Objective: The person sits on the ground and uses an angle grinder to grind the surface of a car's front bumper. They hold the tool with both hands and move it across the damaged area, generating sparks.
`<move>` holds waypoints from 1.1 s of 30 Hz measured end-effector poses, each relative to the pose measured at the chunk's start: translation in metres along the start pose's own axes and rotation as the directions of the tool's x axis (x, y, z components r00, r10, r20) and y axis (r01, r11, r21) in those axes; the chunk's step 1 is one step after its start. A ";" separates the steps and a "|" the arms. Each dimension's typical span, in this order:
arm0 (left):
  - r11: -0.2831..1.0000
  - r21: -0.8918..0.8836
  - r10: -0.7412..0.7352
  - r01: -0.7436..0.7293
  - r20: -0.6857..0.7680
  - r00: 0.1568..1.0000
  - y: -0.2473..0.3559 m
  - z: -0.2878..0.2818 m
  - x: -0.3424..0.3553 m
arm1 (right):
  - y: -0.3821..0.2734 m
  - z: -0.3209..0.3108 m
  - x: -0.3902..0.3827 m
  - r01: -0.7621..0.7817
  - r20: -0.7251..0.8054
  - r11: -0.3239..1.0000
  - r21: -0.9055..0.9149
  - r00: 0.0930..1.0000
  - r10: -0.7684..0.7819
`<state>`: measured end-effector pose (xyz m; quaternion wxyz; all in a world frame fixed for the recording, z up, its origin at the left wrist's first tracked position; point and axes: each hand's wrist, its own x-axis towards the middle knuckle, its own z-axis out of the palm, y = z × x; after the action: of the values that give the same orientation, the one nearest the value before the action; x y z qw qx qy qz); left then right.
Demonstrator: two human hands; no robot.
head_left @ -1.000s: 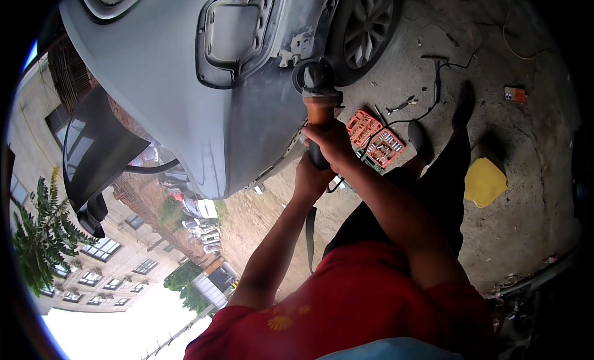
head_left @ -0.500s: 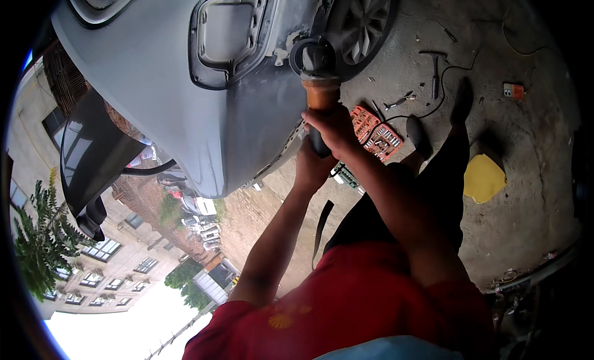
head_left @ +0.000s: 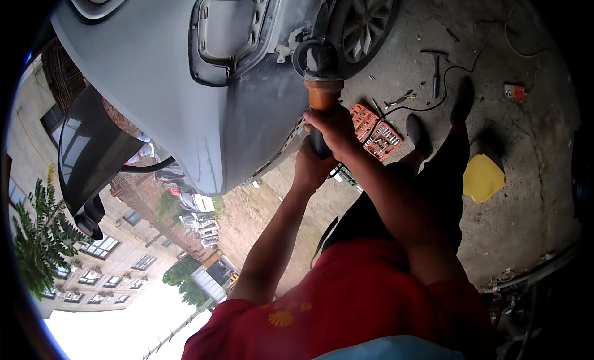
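Both hands grip an orange and black power sander (head_left: 321,87) pointing up and away from me. My right hand (head_left: 335,128) wraps the orange body near the top. Just below it, my left hand (head_left: 311,169) closes on the black rear handle. The tool's round black head (head_left: 315,55) presses against the grey sanded car panel (head_left: 185,94), beside the open fuel-filler recess (head_left: 226,32) and close to the rear wheel (head_left: 362,22).
An open red socket set (head_left: 375,131) lies on the concrete, with loose wrenches (head_left: 399,101) and a black cable (head_left: 442,87) nearby. A yellow cloth (head_left: 483,178) lies at the right. My legs and dark shoes (head_left: 417,134) stand by the wheel. The car's dark window reflects buildings.
The sander and both hands have shifted slightly up along the panel toward the wheel arch. The grip is unchanged.
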<state>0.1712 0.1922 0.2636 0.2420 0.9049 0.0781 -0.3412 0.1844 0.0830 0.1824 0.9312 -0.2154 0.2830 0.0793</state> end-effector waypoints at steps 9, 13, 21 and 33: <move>0.993 -0.094 0.067 -0.065 0.018 0.998 0.009 -0.005 0.003 | -0.015 0.005 0.000 0.033 -0.017 0.999 0.015 0.999 -0.032; 0.998 -0.044 0.045 -0.042 0.073 0.996 0.012 -0.008 -0.012 | 0.006 -0.001 -0.007 0.010 0.012 0.995 0.095 1.000 -0.011; 0.995 -0.096 0.024 -0.012 0.121 0.992 0.016 -0.016 -0.003 | -0.012 0.002 0.003 0.037 0.011 0.991 0.132 0.999 -0.039; 0.765 -0.641 -0.036 0.065 0.059 0.998 -0.008 -0.006 -0.002 | 0.007 0.004 -0.009 0.008 -0.018 1.000 -0.025 1.000 -0.008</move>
<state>0.1703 0.2019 0.2658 0.5293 0.7576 0.2090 -0.3198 0.1773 0.0910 0.1881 0.9261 -0.2288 0.2898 0.0772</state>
